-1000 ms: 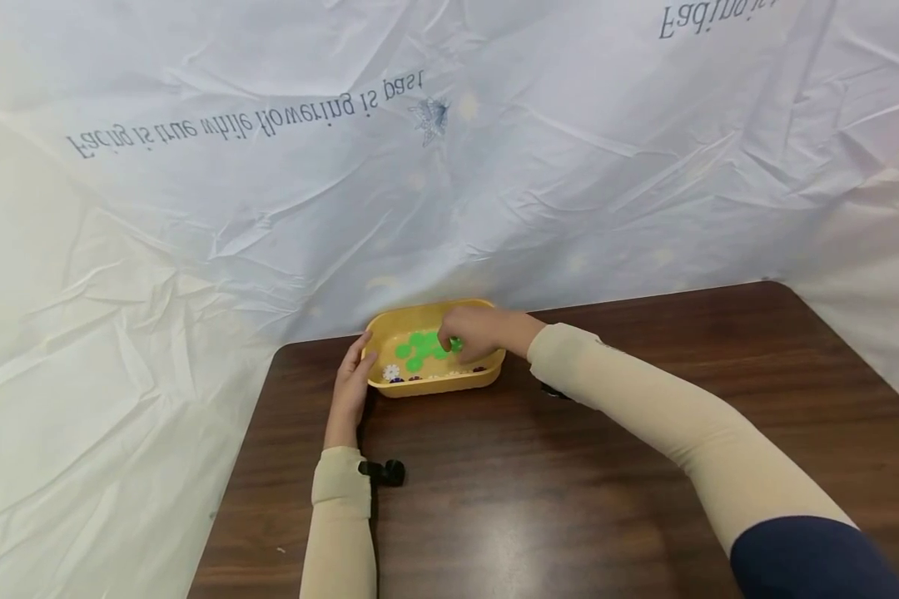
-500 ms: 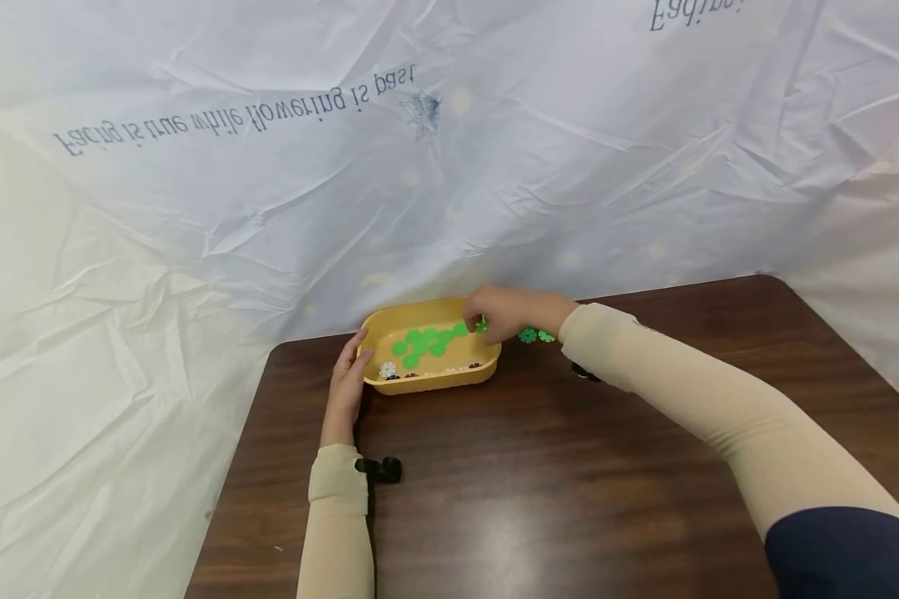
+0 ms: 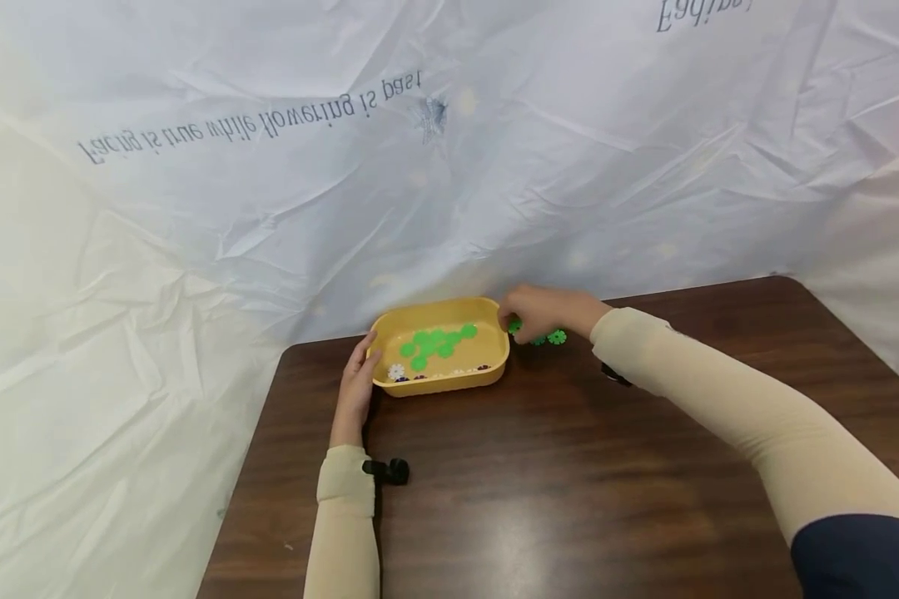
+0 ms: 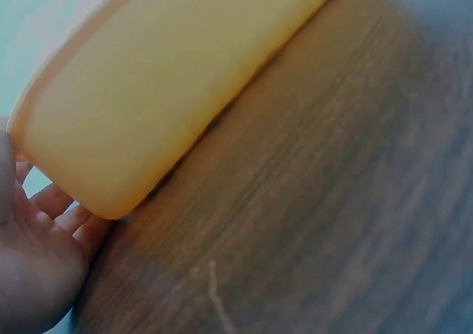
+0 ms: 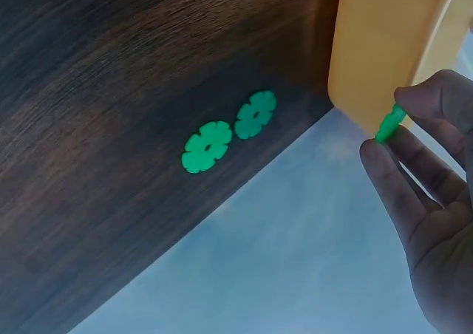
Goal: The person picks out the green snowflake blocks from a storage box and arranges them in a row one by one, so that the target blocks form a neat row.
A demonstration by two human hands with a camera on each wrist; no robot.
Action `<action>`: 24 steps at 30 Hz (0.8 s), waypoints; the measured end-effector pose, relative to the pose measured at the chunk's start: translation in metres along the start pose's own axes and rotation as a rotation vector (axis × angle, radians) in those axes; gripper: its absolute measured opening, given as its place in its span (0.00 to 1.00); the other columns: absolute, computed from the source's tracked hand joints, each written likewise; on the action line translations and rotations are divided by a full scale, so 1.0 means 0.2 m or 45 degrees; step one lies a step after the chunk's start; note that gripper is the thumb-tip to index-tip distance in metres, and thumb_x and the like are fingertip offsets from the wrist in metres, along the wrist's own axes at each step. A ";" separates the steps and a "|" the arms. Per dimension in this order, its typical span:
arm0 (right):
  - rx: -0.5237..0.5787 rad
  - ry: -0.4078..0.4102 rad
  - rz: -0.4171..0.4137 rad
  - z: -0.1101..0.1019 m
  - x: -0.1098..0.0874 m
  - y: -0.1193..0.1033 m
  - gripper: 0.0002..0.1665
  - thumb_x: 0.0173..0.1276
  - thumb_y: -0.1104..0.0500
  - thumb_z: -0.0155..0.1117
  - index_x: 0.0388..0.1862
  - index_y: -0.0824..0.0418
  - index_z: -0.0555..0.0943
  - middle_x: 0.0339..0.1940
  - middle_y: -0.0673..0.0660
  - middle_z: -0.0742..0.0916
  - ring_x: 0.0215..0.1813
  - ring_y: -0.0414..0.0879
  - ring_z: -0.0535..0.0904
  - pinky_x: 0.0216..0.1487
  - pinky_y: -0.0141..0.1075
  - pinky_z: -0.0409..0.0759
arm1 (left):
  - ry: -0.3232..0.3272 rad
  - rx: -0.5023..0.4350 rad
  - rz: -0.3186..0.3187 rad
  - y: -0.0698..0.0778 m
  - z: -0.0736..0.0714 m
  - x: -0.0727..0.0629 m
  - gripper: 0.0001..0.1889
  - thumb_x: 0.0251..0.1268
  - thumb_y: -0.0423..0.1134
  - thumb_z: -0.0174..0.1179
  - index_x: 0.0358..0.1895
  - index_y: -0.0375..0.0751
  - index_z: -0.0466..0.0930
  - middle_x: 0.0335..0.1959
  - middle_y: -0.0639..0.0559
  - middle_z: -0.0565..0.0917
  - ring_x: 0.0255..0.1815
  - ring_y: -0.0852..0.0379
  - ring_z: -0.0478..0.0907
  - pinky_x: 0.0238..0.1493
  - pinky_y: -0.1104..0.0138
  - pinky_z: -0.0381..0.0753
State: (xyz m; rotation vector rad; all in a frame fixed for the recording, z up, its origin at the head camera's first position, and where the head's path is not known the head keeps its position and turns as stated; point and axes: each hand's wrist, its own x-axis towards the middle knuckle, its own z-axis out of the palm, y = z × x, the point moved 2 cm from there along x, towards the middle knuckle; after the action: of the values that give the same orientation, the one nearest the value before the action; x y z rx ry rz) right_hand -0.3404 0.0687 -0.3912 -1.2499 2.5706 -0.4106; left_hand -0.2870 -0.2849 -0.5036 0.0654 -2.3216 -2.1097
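Observation:
My right hand (image 3: 535,312) pinches a green flower-shaped plastic disc (image 5: 390,123) between thumb and fingertips, just right of the yellow plastic basin (image 3: 449,385). In the right wrist view the disc is held edge-on, close to the basin's wall. Two more flower discs lie flat on the table beside it: a bright green disc (image 5: 207,157) and a darker green disc (image 5: 247,127). My left hand (image 3: 355,387) grips the basin's left end, thumb at the rim and fingers round the outside. Inside the basin lie several bright green discs (image 3: 445,349) and a white flower disc (image 3: 395,372).
The basin stands at the back edge of a dark brown wooden table (image 3: 494,482). A white printed sheet (image 3: 419,191) hangs right behind that edge. More white and purple discs show partly along the basin's near wall.
My right hand has moved from inside the basin, over its right rim, to the table side, carrying a green disc out. My left hand stays on the basin.

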 end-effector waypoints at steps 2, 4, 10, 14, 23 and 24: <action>0.010 0.019 0.003 0.01 0.00 0.01 0.10 0.63 0.71 0.68 0.42 0.64 0.89 0.41 0.60 0.89 0.39 0.50 0.78 0.44 0.44 0.80 | -0.012 -0.003 -0.013 0.01 0.00 -0.01 0.28 0.88 0.40 0.48 0.85 0.45 0.59 0.87 0.49 0.50 0.87 0.48 0.42 0.83 0.51 0.51; 0.020 0.037 0.009 0.02 0.00 0.02 0.11 0.63 0.71 0.69 0.43 0.64 0.89 0.42 0.58 0.89 0.40 0.51 0.80 0.45 0.45 0.82 | -0.028 0.003 -0.016 0.05 0.01 -0.04 0.28 0.88 0.38 0.48 0.85 0.42 0.58 0.87 0.46 0.50 0.87 0.46 0.43 0.82 0.50 0.52; 0.033 0.044 0.032 0.03 -0.03 0.07 0.11 0.62 0.71 0.70 0.43 0.66 0.89 0.43 0.62 0.89 0.38 0.50 0.80 0.42 0.45 0.83 | -0.040 0.011 0.002 0.14 0.02 -0.09 0.28 0.87 0.37 0.48 0.84 0.39 0.59 0.87 0.43 0.51 0.87 0.44 0.44 0.82 0.49 0.53; 0.031 0.056 0.049 0.03 -0.06 0.14 0.12 0.63 0.70 0.71 0.46 0.69 0.89 0.46 0.62 0.89 0.44 0.54 0.84 0.47 0.49 0.85 | -0.031 0.000 0.006 0.15 0.01 -0.08 0.28 0.87 0.37 0.48 0.84 0.39 0.59 0.87 0.44 0.51 0.87 0.44 0.44 0.82 0.49 0.53; 0.040 0.099 0.182 0.07 -0.21 0.34 0.15 0.62 0.70 0.71 0.48 0.71 0.88 0.46 0.61 0.89 0.46 0.58 0.84 0.47 0.52 0.84 | -0.031 -0.005 0.015 0.12 0.02 -0.07 0.28 0.88 0.37 0.48 0.84 0.40 0.60 0.87 0.44 0.51 0.87 0.44 0.44 0.82 0.49 0.53; 0.035 0.100 0.196 0.07 -0.22 0.35 0.14 0.63 0.70 0.70 0.48 0.70 0.88 0.46 0.61 0.88 0.45 0.56 0.83 0.46 0.51 0.83 | -0.028 -0.008 0.013 0.12 0.02 -0.07 0.28 0.88 0.37 0.48 0.84 0.41 0.60 0.87 0.44 0.51 0.87 0.45 0.44 0.82 0.49 0.53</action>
State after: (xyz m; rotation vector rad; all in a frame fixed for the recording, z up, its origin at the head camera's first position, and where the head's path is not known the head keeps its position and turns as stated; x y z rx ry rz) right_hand -0.3589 0.1433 -0.4254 -1.0376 2.6933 -0.4702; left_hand -0.2737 -0.2775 -0.4791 0.0302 -2.3222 -2.1240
